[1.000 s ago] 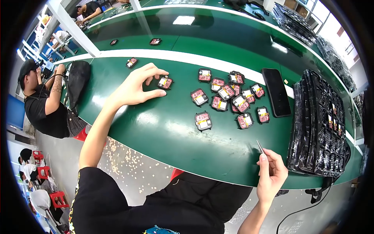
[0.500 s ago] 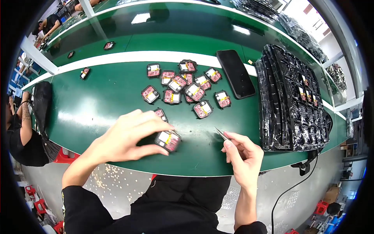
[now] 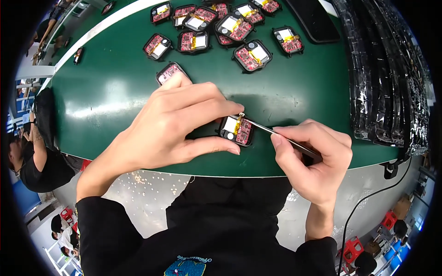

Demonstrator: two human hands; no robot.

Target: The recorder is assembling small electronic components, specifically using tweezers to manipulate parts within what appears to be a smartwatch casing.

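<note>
A small black smartwatch-like casing [image 3: 242,133] with a red circuit board, a white block and yellow tape lies near the table's front edge. My left hand [image 3: 172,122] is closed around it, thumb at the near edge and index finger at the far edge. My right hand [image 3: 317,161] pinches a pair of metal tweezers [image 3: 264,129]. Their tips reach the far edge of the casing, by the yellow tape and my left index fingertip. Just beyond my left knuckles lies another casing [image 3: 168,70], partly covered by the hand.
Several similar casings [image 3: 252,56] lie loosely grouped farther back on the green table [image 3: 110,138]. A black phone [image 3: 311,20] lies at the back right. Stacked black plastic trays [image 3: 377,78] stand at the right, with a black cable [image 3: 361,202] below. Another person [image 3: 39,156] sits at the left.
The casing in my left hand has come down to the table and sits more to the right. The tweezers have moved in to its far edge. My view has tilted nearer to the hands.
</note>
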